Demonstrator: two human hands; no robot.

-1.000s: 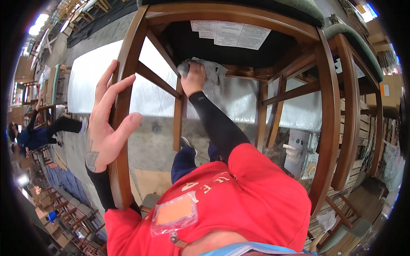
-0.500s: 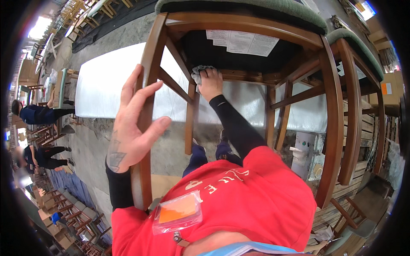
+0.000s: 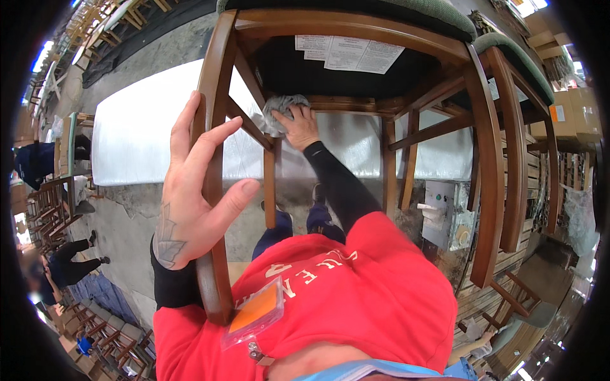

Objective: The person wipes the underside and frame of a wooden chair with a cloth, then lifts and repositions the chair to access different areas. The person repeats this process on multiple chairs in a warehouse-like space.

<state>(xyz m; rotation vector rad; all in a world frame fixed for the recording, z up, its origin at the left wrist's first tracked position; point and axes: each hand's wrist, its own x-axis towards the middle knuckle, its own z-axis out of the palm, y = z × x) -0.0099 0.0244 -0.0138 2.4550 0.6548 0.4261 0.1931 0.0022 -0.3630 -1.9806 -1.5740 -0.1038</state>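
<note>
Two hands are at one brown wooden chair (image 3: 349,28). The chair is right in front of the person, with its legs reaching toward the red shirt (image 3: 356,305). Its black underside (image 3: 279,73) shows, with white papers (image 3: 356,54) on it. A green seat edge (image 3: 426,9) curves along the top.

The left hand (image 3: 194,203) is spread wide, with its fingers and thumb far apart. It lies along the near left leg (image 3: 219,279). The thumb sticks out past the inner edge of that leg, into the gap.

The right hand (image 3: 301,127) is bunched around a grey cloth (image 3: 283,106). It is deep inside, by the corner where a wooden rail (image 3: 346,103) comes to the far left leg (image 3: 270,184). The cloth is squashed and crumpled, and it is hard to tell just where it touches the wood.

The gap between the two near legs is big, so the right arm has lots of room. At the corner, the room is small. A second chair (image 3: 516,178) is just beside the first, and the gap there is thin.
</note>
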